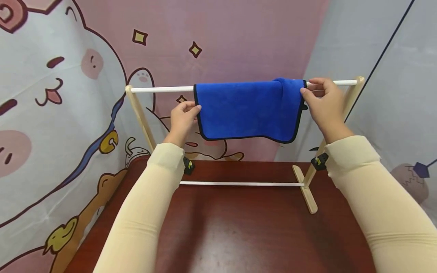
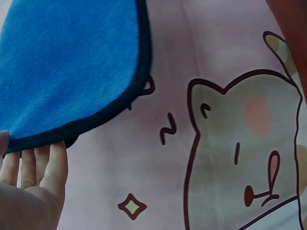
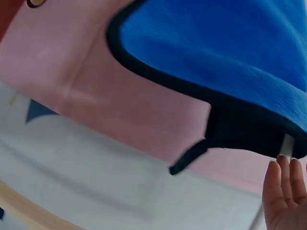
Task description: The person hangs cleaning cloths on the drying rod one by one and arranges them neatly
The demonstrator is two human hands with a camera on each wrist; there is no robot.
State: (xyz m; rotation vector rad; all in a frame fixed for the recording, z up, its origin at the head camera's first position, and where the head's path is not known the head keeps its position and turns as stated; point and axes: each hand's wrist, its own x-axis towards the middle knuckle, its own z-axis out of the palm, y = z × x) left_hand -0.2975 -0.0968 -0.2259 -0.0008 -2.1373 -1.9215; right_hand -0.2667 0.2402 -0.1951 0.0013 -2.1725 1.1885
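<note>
A blue towel (image 1: pixel 242 110) with black edging hangs folded over the upper white rod (image 1: pixel 162 90) of a wooden rack. At the towel's left edge, my left hand (image 1: pixel 182 119) pinches the border; in the left wrist view the fingers lie behind it. My right hand (image 1: pixel 326 102) pinches the right edge just under the rod, thumb in front, fingers up by the rod. The right wrist view shows a black loop (image 3: pixel 187 155) sticking out from the towel's edging. Near the right hand, the cloth has a raised fold along its top.
Wooden posts (image 1: pixel 140 115) carry the rod at both ends. A lower white rod (image 1: pixel 239 184) runs between them, above the dark red table (image 1: pixel 235 227). The rack's right foot (image 1: pixel 308 197) rests on the table. Cartoon-printed cloth (image 1: pixel 239 41) hangs behind and at the left.
</note>
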